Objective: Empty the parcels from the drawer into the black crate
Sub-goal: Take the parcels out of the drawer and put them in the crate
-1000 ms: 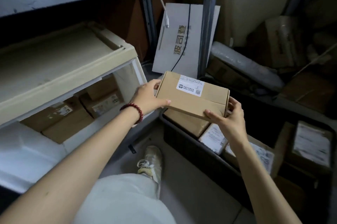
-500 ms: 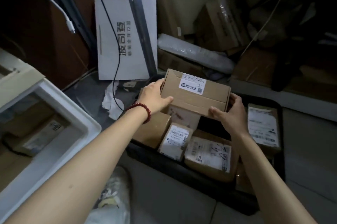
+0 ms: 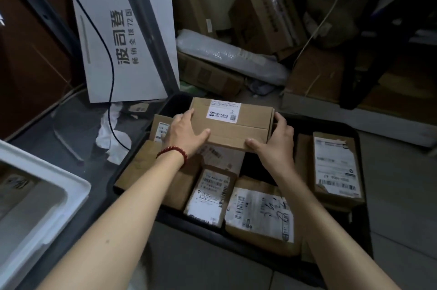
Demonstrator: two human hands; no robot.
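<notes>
Dim storeroom clutter (image 3: 264,13) behind; at centre my left hand (image 3: 184,133) and right hand (image 3: 276,145) grasp a flat brown cardboard parcel (image 3: 234,124) over the black plastic crate (image 3: 179,218). Next I should lower and release it.

a cluttered storeroom: labelled parcels (image 3: 335,166) fill a black crate (image 3: 364,230) beside stacked cartons (image 3: 264,18).

The one camera sits on my head, wide-angled, facing forward and steeply down along my forearms. It is close in: my left hand (image 3: 186,133) and right hand (image 3: 274,145) grip the box (image 3: 233,122) at mid-frame. The crate (image 3: 365,226) fills the lower centre, and the drawer (image 3: 71,183) cuts the left edge.
</notes>
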